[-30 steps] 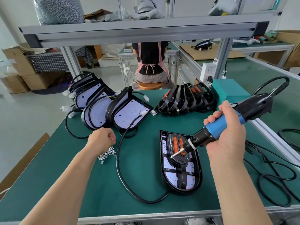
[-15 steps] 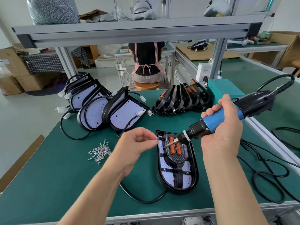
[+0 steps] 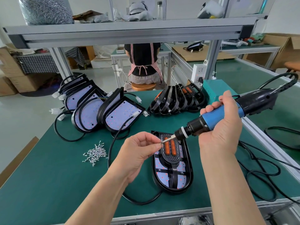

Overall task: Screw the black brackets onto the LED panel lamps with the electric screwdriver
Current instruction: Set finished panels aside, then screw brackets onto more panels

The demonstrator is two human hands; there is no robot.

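While right hand [image 3: 222,127] grips electric screwdriver [image 3: 218,113], left fingers [image 3: 152,142] now pinch screw [image 3: 161,143] at bit [image 3: 168,139]

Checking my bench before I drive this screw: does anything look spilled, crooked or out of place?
Nothing looks damaged or askew. The loose screws lie in a small heap on the table left of the LED panel lamp, not in a tray, and the lamp's black cable loops near the table's front edge. Neither looks accidental.

person in checked apron [image 3: 142,62] on wooden stool [image 3: 143,86], cardboard box [image 3: 283,51], white power strip [image 3: 198,72]
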